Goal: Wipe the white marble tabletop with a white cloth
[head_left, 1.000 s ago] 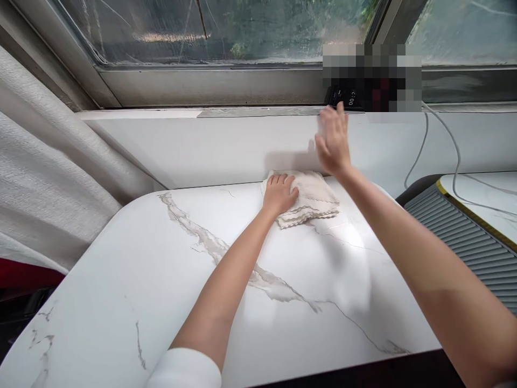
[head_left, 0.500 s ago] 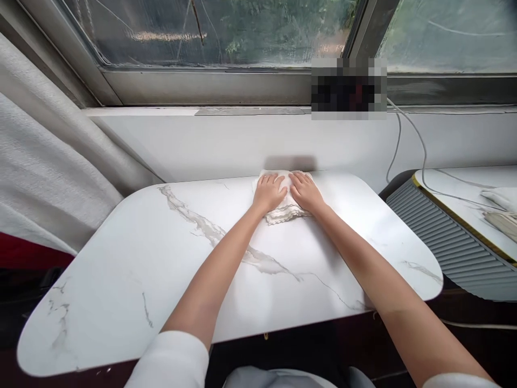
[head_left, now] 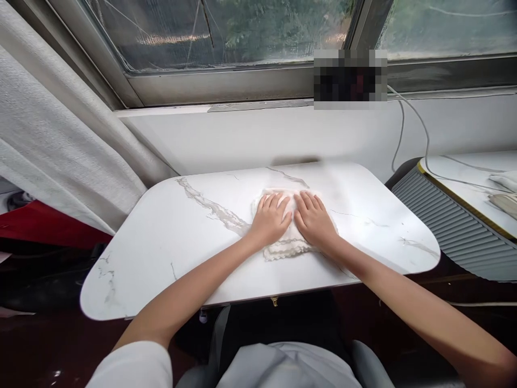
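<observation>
A folded white cloth (head_left: 288,249) with a frilled edge lies flat on a white marble-patterned tabletop (head_left: 153,226). On its left part rests my left hand (head_left: 271,216), palm down with the fingers stretched out. My right hand (head_left: 314,218) presses on the right part in the same flat way, fingers extended toward the window. The thumbs are close to each other over the middle of the cloth. Both palms hide some of the cloth, and neither hand is wrapped around it.
Behind the table stand a white wall (head_left: 226,137) and a window frame (head_left: 226,86). A pale curtain (head_left: 72,124) hangs at the left. To the right is a ribbed grey cabinet (head_left: 448,226) with a white cable (head_left: 426,134) above it.
Both hands and the cloth have moved from the table's far edge back toward my body. The elbows are more bent. The camera view has shifted slightly.
</observation>
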Demonstrator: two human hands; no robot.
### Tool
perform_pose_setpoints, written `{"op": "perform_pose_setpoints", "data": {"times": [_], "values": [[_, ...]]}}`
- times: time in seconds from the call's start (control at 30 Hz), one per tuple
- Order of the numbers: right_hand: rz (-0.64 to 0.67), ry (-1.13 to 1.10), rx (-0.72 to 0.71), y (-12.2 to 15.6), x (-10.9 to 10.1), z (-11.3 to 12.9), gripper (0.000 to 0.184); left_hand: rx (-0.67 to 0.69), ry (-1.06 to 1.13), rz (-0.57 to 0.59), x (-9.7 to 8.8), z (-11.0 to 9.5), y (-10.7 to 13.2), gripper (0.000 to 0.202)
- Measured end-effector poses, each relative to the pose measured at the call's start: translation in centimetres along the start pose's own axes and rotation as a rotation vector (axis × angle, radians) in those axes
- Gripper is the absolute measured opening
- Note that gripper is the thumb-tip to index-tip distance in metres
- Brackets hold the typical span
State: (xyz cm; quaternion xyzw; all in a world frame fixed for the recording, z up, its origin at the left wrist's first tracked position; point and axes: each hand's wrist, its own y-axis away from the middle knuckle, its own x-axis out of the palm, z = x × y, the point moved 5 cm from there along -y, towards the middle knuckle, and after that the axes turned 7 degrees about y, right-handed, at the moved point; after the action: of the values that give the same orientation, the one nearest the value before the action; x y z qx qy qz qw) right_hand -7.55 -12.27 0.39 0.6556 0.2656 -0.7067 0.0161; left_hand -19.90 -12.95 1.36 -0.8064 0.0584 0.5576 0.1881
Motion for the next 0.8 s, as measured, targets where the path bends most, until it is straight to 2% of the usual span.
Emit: {"op": "perform_pose_setpoints", "data": {"times": [0.23,0.33,0.43,0.6,0.7,0.8], "values": [[0.055,-0.108,-0.030,5.0,-1.8,4.4,0.061,0.016,-0.012,0.051,-1.7,-0.5,6.7,0.051],[0.076,-0.147,-0.057,5.9,-2.1,6.1,0.067,0.010,-0.027,0.041,-2.5,0.0,8.8,0.052],[0.089,-0.173,-0.079,5.7,-2.1,7.4,0.067,-0.015,-0.038,0.032,-3.2,0.7,9.9,0.053],[0.113,-0.164,-0.101,2.8,-1.5,8.6,0.064,-0.132,-0.127,0.028,-3.9,3.0,8.6,0.052],[0.133,-0.144,-0.079,-0.1,-0.5,8.8,0.064,-0.214,-0.166,0.027,-4.0,4.7,6.2,0.048],[0.113,-0.131,-0.042,-3.5,0.8,8.7,0.061,-0.296,-0.114,0.027,-3.7,6.6,2.9,0.047]]}}
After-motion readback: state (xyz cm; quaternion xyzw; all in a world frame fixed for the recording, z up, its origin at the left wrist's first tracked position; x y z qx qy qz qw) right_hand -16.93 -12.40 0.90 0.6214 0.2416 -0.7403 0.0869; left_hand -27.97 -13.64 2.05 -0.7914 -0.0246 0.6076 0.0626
